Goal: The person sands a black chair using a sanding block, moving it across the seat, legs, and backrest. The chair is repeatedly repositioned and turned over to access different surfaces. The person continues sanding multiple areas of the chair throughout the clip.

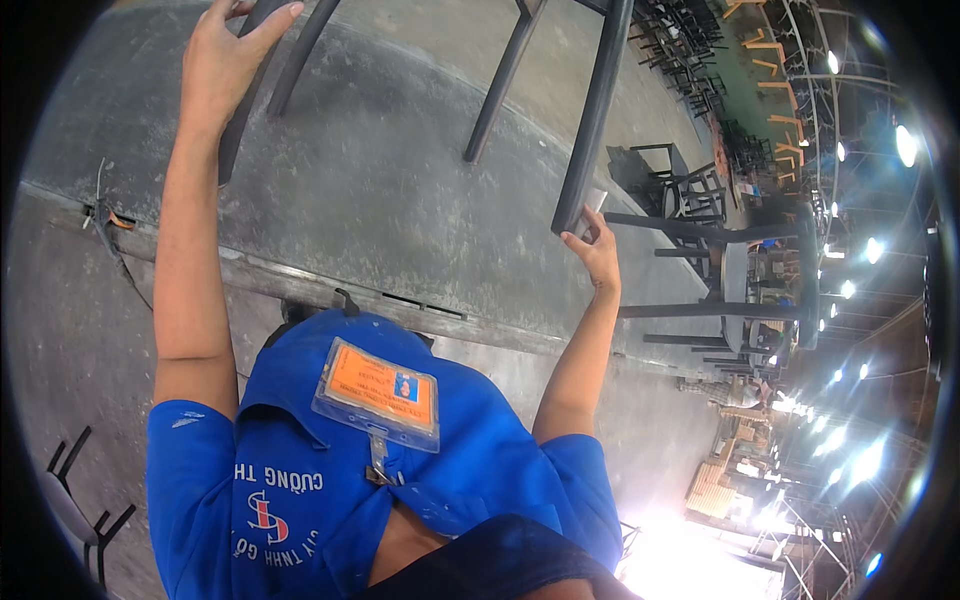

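Note:
A dark-stained wooden chair frame reaches in from the top edge with its legs toward me; the rest of it is cut off. My left hand (pixel 215 75) is closed around one chair leg (pixel 236 140) at the upper left, thumb across it. At the tip of another chair leg (pixel 597 120), on the right, my right hand (pixel 598 255) is closed, pinching a small pale flat piece (pixel 596 199) against the wood. Whether that piece is paper or cloth, I cannot tell. Two more legs (pixel 500 90) stand between my hands.
Below the chair spreads a grey, worn worktop (pixel 370 170) with a metal-edged front (pixel 300 280). Another dark chair (pixel 735 270) is close to my right hand, with several stacked chairs (pixel 680 50) beyond. A cord (pixel 115 245) hangs over the edge at left; a chair (pixel 75 510) is at lower left.

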{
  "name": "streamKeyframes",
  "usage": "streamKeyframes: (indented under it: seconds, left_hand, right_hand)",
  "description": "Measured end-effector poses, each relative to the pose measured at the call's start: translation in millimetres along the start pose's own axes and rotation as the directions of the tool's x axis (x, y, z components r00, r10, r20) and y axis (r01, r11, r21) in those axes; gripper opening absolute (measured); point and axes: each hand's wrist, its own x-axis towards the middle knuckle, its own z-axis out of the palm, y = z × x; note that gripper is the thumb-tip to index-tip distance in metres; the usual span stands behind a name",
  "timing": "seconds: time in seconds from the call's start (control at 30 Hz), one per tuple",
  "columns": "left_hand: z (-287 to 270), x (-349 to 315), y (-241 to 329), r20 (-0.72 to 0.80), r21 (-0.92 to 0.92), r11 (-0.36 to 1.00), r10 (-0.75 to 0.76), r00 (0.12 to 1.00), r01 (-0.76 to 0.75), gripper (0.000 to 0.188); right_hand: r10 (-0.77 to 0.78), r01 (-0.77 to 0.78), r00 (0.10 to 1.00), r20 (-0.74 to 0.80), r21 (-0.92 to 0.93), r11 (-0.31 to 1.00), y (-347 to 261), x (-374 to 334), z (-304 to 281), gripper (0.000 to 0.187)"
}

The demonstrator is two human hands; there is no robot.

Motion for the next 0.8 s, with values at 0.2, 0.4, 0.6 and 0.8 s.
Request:
streamKeyframes:
  seconds: [0.2,0.4,0.6,0.8]
  left_hand:
    - [-6,-3,24,-0.031,-0.008,1.0,-0.008,0.999,0.008,0.064]
    - [-6,1,38,-0.035,-0.015,0.999,-0.038,0.999,0.037,0.062]
    - [-2,11,33,-0.01,-0.063,0.998,-0.028,1.0,0.027,0.062]
    - [6,28,22,-0.013,-0.005,1.0,0.029,1.0,-0.029,0.064]
  right_hand:
    - [0.025,-0.019,0.995,-0.095,0.063,0.998,2,6,11,0.063]
    - [0.028,-0.028,0.989,-0.142,0.003,1.0,-1,16,9,0.06]
    - [0.052,-0.053,0.999,0.013,0.141,0.989,6,25,-8,0.057]
    - [0.032,-0.054,0.994,0.109,0.202,0.978,13,38,-20,0.052]
